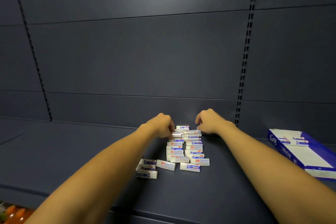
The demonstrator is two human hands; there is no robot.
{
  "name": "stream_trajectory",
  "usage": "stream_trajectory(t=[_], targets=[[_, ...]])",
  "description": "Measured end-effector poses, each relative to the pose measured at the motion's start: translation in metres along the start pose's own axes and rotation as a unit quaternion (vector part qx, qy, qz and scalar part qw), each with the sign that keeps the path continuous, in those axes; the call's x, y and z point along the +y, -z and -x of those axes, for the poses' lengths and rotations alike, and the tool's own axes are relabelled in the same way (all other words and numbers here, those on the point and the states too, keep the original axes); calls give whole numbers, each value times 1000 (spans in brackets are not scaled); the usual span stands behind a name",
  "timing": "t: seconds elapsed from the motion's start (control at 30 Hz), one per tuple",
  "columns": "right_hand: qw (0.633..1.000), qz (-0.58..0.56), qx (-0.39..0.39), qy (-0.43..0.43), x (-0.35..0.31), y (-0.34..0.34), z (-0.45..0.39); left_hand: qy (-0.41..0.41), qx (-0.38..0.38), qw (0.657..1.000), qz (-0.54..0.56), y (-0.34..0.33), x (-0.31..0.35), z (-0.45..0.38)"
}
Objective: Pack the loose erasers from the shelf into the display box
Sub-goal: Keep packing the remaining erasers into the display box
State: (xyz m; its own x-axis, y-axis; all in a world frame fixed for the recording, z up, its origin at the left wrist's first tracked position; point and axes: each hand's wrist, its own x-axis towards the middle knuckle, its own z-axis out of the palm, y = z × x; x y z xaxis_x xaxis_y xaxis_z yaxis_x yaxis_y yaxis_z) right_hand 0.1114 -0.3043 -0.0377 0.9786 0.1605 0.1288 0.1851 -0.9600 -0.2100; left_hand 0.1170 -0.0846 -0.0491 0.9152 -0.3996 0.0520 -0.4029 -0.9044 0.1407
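Observation:
Several loose white erasers in blue-and-red sleeves point(185, 149) lie in two rough rows on the dark shelf point(91, 151). My left hand point(162, 125) is at the far left end of the rows and pinches one eraser point(176, 134) there. My right hand point(209, 122) reaches the far right end, its curled fingertips on an eraser point(192, 132). The blue and white display box point(307, 152) lies open at the right, with a few erasers in its far end.
Three erasers point(147, 168) lie apart at the near left of the pile. The dark back panel with slotted uprights point(243, 71) rises behind the shelf. Orange items point(12, 212) show below the shelf's front edge at bottom left.

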Motion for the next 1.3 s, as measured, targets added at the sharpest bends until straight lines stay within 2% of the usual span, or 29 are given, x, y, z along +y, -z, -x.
stream_trajectory(t=[0.4,0.8,1.07,1.3], targets=[[999,0,-31,9,-22,-18,-14,12,-7,1000,22,15,-25,6],[994,87,-66,8,-36,-7,-11,12,19,999,32,7,-32,1],[997,63,-43,11,-33,2,-5,-4,28,996,82,16,-31,-6],[997,58,3,-42,-24,21,13,-41,48,995,71,24,-16,-17]])
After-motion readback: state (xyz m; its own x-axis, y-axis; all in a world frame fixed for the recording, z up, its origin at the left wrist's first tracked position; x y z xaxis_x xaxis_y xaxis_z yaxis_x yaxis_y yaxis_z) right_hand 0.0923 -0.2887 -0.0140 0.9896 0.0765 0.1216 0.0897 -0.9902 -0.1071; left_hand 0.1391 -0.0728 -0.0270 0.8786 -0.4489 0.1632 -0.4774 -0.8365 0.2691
